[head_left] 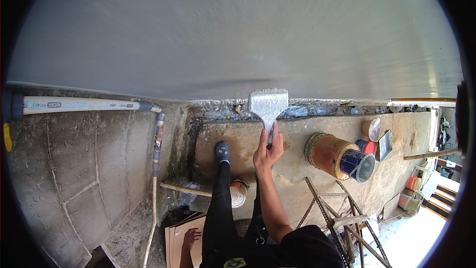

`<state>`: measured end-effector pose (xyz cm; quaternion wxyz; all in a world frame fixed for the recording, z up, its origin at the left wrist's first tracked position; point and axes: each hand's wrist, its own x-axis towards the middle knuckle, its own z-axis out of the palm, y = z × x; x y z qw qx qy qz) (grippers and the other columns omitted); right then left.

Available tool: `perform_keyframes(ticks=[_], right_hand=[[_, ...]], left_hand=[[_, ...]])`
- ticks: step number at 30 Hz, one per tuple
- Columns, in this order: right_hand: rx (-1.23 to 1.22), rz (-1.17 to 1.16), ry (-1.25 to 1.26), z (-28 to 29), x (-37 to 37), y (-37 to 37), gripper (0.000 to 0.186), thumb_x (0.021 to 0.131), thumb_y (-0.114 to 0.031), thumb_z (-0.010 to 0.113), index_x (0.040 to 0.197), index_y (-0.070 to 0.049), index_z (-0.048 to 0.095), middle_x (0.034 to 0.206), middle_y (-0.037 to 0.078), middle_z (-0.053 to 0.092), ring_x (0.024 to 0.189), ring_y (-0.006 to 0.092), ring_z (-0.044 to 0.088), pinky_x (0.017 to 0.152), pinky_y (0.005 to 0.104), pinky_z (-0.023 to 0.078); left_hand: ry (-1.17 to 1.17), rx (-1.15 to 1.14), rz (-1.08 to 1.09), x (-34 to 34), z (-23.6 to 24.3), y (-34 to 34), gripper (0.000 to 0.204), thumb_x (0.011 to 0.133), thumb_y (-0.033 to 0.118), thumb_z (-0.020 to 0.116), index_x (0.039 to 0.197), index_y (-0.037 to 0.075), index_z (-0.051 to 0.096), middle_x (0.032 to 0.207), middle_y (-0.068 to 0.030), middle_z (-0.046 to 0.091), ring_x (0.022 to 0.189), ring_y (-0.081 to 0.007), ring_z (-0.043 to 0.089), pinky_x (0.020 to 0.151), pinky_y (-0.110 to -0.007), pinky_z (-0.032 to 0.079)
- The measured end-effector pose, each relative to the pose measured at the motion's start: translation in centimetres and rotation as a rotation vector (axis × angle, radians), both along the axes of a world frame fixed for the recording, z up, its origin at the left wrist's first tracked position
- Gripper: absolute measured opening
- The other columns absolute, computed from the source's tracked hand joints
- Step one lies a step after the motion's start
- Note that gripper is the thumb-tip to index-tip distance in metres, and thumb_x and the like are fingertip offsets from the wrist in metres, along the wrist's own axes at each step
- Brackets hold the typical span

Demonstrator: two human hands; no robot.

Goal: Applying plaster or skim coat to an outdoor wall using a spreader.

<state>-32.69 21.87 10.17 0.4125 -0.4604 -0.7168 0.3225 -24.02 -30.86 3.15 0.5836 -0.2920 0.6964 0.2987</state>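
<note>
Blue pail (354,162) touching orange bucket (331,156), contents unclear, right hand (268,154) pinching paintbrush (268,104), left hand (192,238) loosely spread

Plain grey is carried across the wall (238,30), and on the brush (268,103) a whitish silver is shown. On to the slab (297,129), blotched in brown and grey: by its left edge, a blue shoe (222,150) is dotted with pale spots. Toward its right edge, a bucket (325,155) is coloured orange-red and tan, a can (351,163) navy, a tub (364,146) red. White pipe (82,104) is broken up by grey joints (155,156).
</note>
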Motion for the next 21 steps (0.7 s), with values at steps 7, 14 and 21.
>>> perform_keyframes(ticks=[7, 14, 21], right_hand=[[0.182, -0.085, 0.068, -5.3, -3.6, 2.2, 0.040, 0.081, 0.002, 0.059, 0.119, 0.005, 0.051, 0.068, 0.007, 0.047, 0.055, 0.0130, 0.040, 0.047, 0.0263, 0.033], [-0.113, -0.177, -0.084, -12.3, -0.7, 0.7, 0.033, 0.081, -0.002, 0.062, 0.114, 0.001, 0.058, 0.058, 0.004, 0.044, 0.050, 0.0090, 0.035, 0.042, 0.0258, 0.029], [0.177, -0.118, 0.227, -2.2, -3.8, 1.7, 0.032, 0.078, 0.002, 0.064, 0.109, 0.005, 0.058, 0.065, 0.006, 0.052, 0.053, 0.0108, 0.042, 0.047, 0.0237, 0.033]], left_hand=[[0.006, -0.031, -0.036, -1.2, 0.9, -1.2, 0.031, 0.095, 0.025, 0.036, 0.114, 0.005, 0.050, 0.098, -0.0153, 0.061, 0.090, -0.0267, 0.061, 0.078, -0.040, 0.047], [-0.004, -0.048, -0.029, -1.8, 0.6, -2.2, 0.029, 0.094, 0.023, 0.036, 0.113, 0.006, 0.051, 0.096, -0.0144, 0.062, 0.089, -0.0253, 0.061, 0.076, -0.040, 0.047], [0.011, -0.014, -0.051, -2.6, 0.4, -1.5, 0.028, 0.094, 0.021, 0.035, 0.112, 0.007, 0.051, 0.095, -0.0132, 0.063, 0.087, -0.0237, 0.062, 0.075, -0.038, 0.047]])
